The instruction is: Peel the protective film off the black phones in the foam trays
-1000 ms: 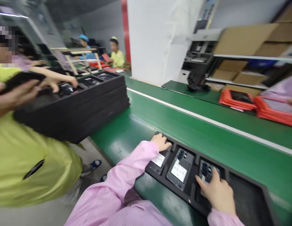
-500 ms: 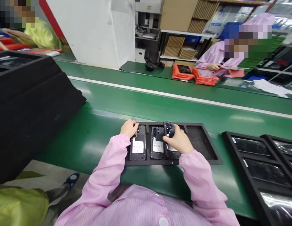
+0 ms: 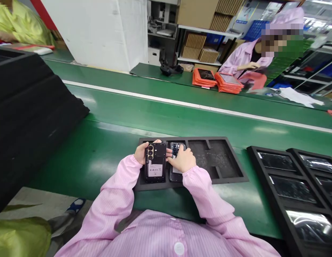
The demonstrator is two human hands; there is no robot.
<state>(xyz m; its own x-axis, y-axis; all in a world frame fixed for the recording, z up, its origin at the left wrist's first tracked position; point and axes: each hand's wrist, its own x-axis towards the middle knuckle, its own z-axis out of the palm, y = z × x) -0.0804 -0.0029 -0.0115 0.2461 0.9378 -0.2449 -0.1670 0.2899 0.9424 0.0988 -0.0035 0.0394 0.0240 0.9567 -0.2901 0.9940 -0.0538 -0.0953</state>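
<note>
My left hand (image 3: 141, 152) is closed around the upper left edge of a black phone with its back cover off (image 3: 156, 162). Its gold-ringed lenses and pale battery label face up, and it sits over the left compartment of a black foam tray (image 3: 232, 177). My right hand (image 3: 184, 160) is closed on the upper part of a second opened phone (image 3: 176, 176) in the neighbouring compartment, covering much of it. Some of its fingertips reach the right edge of the left phone. Whether another phone lies beneath either one is hidden.
More black trays (image 3: 273, 200) with dark shiny panels stand at the right. A tall black foam stack (image 3: 34, 117) is at the left. Across the green bench (image 3: 128, 114), a co-worker (image 3: 243, 62) sits near orange stacks (image 3: 227, 84). Another person in yellow-green (image 3: 21, 235) is at lower left.
My right hand has moved left from the third phone to the second. The third phone no longer shows in its compartment. My left hand now grips a phone at the left. The view has shifted slightly.
</note>
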